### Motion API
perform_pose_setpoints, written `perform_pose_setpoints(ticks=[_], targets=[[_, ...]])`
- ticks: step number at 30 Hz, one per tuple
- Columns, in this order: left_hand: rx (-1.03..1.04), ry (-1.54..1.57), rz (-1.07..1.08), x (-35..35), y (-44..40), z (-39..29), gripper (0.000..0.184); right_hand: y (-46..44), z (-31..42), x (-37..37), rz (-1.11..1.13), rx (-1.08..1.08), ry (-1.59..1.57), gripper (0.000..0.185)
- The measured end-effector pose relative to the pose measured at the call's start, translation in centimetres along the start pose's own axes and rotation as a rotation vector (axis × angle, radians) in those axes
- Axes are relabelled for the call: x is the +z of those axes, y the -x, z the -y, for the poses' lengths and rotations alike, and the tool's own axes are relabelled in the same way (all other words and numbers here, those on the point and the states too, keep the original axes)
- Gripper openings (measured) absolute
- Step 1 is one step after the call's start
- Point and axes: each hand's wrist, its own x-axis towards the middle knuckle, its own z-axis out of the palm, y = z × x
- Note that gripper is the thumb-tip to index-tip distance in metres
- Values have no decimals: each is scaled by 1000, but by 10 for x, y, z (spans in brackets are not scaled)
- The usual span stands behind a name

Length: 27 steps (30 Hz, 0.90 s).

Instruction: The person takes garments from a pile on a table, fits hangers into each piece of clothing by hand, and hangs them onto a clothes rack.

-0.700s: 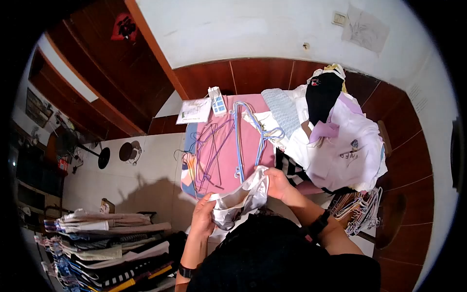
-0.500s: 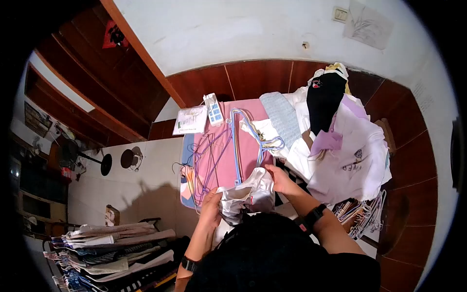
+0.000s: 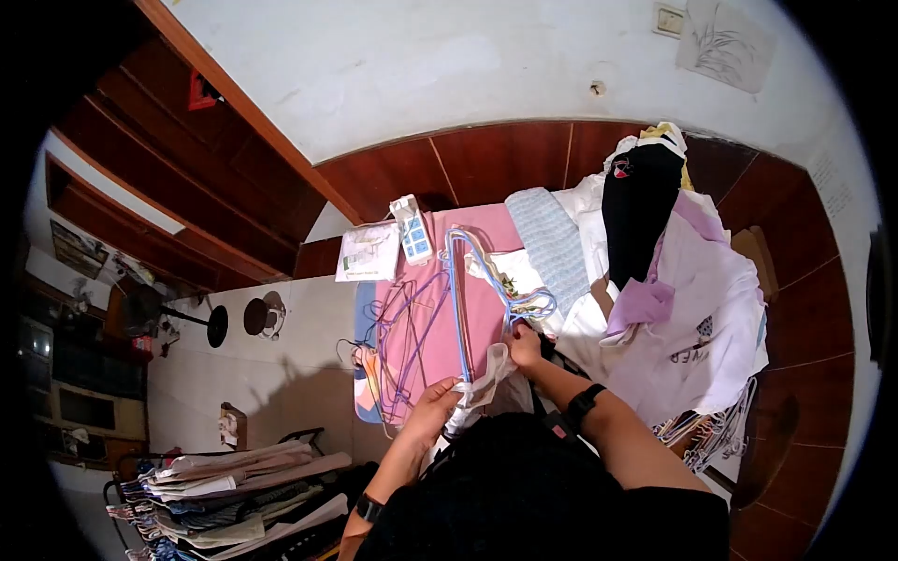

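Left of the table [image 3: 482, 323], a rack of hanging garments [image 3: 257, 486] stands on the floor. At the table's far left corner, note the booklet [image 3: 367, 252] and, just beside it, the power strip [image 3: 413, 238]. Purple hangers [image 3: 420, 345] lie tangled along the left edge. Blue hangers [image 3: 457, 290] occupy the middle and extend to the near edge, directly ahead of your hands. A light-blue knit [image 3: 543, 234], a black garment [image 3: 645, 206] and a white shirt [image 3: 697, 318] with dark lettering cover the right side.

The white garment [image 3: 484, 381] is at the near edge, slack and creased, its lower part hidden by your head. Your left hand [image 3: 430, 411] pinches its left side; your right hand [image 3: 526, 346] grips its right side.
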Motion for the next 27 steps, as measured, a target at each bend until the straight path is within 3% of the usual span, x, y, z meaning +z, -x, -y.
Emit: perform_pose_setpoints(ticks=[3, 7, 10, 12, 13, 14, 16, 19, 20, 22, 25, 27], targets=[[7, -8, 14, -2, 13, 1, 19, 9, 10, -7, 18, -197, -56, 22], [27, 25, -37, -14, 31, 18, 20, 36, 39, -26, 181, -202, -285, 15], [61, 61, 37, -25, 48, 28, 19, 62, 64, -36, 258, -220, -438, 12], [254, -121, -7, -27, 68, 28, 16, 79, 75, -34, 243, -285, -535, 15], [449, -469, -134, -35, 76, 28, 13, 89, 90, -41, 253, -320, -590, 13], [455, -461, -137, -39, 88, 31, 13, 103, 103, -52, 266, -348, -643, 12], [955, -1219, -628, -33, 122, 5, 13, 128, 137, -74, 275, -397, -601, 9], [663, -1000, -615, -57, 152, 5, 15, 160, 160, -90, 192, -496, -547, 8], [660, -988, -620, -65, 158, 13, 15, 172, 163, -96, 169, -538, -533, 8], [548, -85, -295, -69, 175, 12, 19, 194, 179, -107, 170, -544, -584, 8], [439, 313, -146, -66, 211, 18, 27, 233, 181, -129, 280, -481, -588, 6], [477, 380, -132, -75, 223, 9, 28, 241, 193, -122, 312, -427, -642, 6]])
